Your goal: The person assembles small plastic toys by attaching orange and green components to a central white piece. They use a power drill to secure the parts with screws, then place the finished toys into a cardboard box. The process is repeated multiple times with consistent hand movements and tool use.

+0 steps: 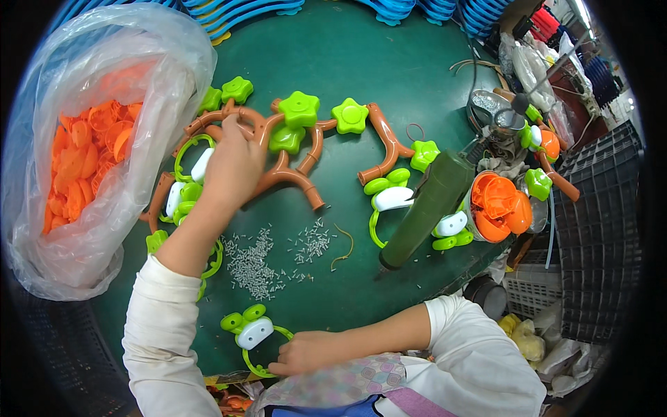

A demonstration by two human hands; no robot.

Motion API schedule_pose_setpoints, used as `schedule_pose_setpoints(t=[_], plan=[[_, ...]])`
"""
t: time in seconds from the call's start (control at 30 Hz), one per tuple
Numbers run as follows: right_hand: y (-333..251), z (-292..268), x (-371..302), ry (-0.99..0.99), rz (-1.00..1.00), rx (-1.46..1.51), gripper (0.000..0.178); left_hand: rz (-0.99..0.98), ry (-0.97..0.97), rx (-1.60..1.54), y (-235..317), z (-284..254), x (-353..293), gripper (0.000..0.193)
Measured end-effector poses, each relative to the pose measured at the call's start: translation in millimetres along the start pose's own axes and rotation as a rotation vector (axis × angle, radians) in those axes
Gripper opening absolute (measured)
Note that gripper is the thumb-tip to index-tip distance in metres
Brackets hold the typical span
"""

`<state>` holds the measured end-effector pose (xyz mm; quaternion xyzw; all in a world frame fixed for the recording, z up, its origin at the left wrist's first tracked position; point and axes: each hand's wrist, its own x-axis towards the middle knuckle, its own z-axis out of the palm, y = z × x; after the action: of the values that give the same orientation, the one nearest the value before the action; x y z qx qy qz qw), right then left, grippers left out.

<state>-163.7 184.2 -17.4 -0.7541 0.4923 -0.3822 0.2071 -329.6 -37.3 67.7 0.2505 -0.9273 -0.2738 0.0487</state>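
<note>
My left hand [236,163] reaches across to a pile of brown plastic branch pieces [288,175] and closes its fingers on one; the fingertips are partly hidden. Green star-shaped knobs [299,109] sit on the branch ends. Close to my body, my right hand [302,353] is closed on the edge of a light-green plastic ring [283,331]. That ring carries a white, two-holed piece [255,333] and two round green knobs [243,319]. Similar ring parts [192,149] lie partly under my left forearm.
Small metal screws [256,267] lie scattered mid-table. A dark green electric screwdriver [427,212] hangs tilted at the right, near a tub of orange parts [497,208]. At the left stands a clear plastic bag [160,52] of orange pieces. Blue plastic parts [240,12] line the far edge.
</note>
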Motion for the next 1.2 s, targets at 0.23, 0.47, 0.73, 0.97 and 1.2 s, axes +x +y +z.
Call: schedule_pose_setpoints(t=[0.23, 0.47, 0.73, 0.97, 1.2], plan=[[3.8, 1.8, -0.5, 0.011, 0.012, 0.023, 0.017, 0.682, 0.06, 0.517, 34.1, 54.9, -10.1, 0.021], [6.7, 7.6, -2.7, 0.032, 0.001, 0.036, 0.018, 0.444, 0.02, 0.315, 37.3, 56.8, -4.1, 0.033], [10.2, 19.1, -1.2, 0.158, -0.046, -0.002, 0.016, -0.229, -0.481, -1.015, 46.0, -31.8, 8.7, 0.037], [9.5, 16.6, 5.8, -0.037, 0.04, -0.094, 0.014, 0.806, 0.045, 0.199, 38.4, -11.9, 21.2, 0.023], [11.5, 18.3, 5.5, 0.002, -0.008, -0.016, 0.018, 1.471, -0.112, 0.241, 117.0, 117.5, 32.8, 0.049]])
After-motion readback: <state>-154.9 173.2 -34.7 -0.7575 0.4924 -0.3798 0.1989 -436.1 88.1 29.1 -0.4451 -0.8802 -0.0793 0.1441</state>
